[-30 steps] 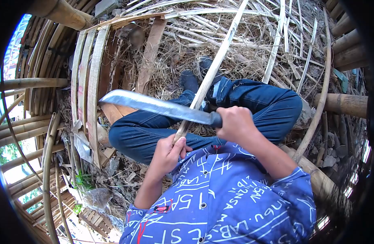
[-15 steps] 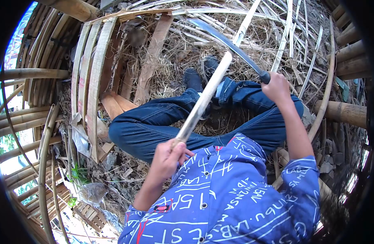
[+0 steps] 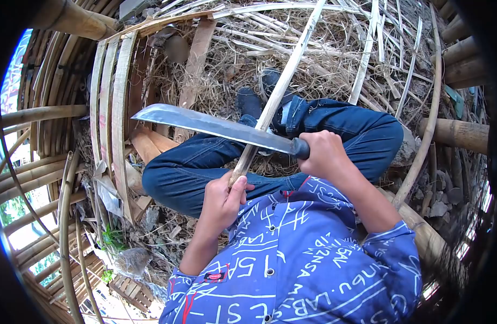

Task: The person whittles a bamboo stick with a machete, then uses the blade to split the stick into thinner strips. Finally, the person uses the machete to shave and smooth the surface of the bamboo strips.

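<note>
Machete (image 3: 205, 122) in the right hand (image 3: 322, 155) crossed over a pale bamboo strip (image 3: 286, 73), as I saw it from my remote post; the right fingers were wrapped around the machete's dark handle (image 3: 301, 148), and the tip pointed left; the left hand (image 3: 221, 201) held the strip's near end, fingers curled round it, thumb on top; whether blade and strip touched, I could not tell; the strip slanted away between the legs in blue jeans (image 3: 178, 186), past dark shoes (image 3: 249, 102); I saw dry shavings (image 3: 219, 105) beyond, and wooden slats (image 3: 120, 108) at left.
</note>
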A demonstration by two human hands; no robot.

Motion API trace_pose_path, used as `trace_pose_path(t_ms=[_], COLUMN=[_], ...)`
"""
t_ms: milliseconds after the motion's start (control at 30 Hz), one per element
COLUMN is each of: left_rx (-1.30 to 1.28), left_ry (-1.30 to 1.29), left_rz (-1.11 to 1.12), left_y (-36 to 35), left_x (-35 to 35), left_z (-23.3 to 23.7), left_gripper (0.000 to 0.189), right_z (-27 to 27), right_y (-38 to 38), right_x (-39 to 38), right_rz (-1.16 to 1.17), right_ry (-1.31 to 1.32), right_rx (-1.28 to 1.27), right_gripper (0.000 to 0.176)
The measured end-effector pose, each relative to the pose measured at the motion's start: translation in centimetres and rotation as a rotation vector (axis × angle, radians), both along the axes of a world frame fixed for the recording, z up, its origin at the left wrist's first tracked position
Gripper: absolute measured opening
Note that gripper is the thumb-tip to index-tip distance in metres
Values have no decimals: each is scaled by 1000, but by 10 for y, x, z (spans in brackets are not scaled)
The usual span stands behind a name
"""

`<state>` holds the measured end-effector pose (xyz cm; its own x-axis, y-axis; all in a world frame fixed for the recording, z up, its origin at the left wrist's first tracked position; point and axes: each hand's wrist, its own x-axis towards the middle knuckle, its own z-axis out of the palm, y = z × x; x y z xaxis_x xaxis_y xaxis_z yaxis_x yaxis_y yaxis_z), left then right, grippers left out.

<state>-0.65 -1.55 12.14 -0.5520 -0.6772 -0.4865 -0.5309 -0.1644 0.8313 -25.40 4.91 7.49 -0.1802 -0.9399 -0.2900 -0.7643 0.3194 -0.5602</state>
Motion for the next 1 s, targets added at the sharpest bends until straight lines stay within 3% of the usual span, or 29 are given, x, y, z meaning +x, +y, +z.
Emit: trace_pose_path(t_ms=[200, 633, 700, 733, 800, 1000], left_rx=[143, 161, 167, 142, 185, 212], left_ry=[93, 147, 173, 52, 86, 161], left_rz=[109, 125, 190, 122, 148, 148], left_y=[4, 4, 1, -1, 0, -18], left_x=[2, 8, 22, 21, 16, 14], left_z=[-4, 2, 11, 16, 8, 13], left_gripper=[31, 33, 33, 34, 32, 27], right_z=[-22, -39, -44, -53, -59, -49], right_y=[-2, -7, -8, -7, -9, -14], right_x=[-28, -53, -71, -89, -112, -96], right_rz=[-29, -59, -254, -271, -242, -323], right_ry=[139, 251, 242, 282, 378, 247], right_rx=[-82, -116, -111, -74, -9, -103], right_gripper=[14, 13, 14, 14, 16, 16])
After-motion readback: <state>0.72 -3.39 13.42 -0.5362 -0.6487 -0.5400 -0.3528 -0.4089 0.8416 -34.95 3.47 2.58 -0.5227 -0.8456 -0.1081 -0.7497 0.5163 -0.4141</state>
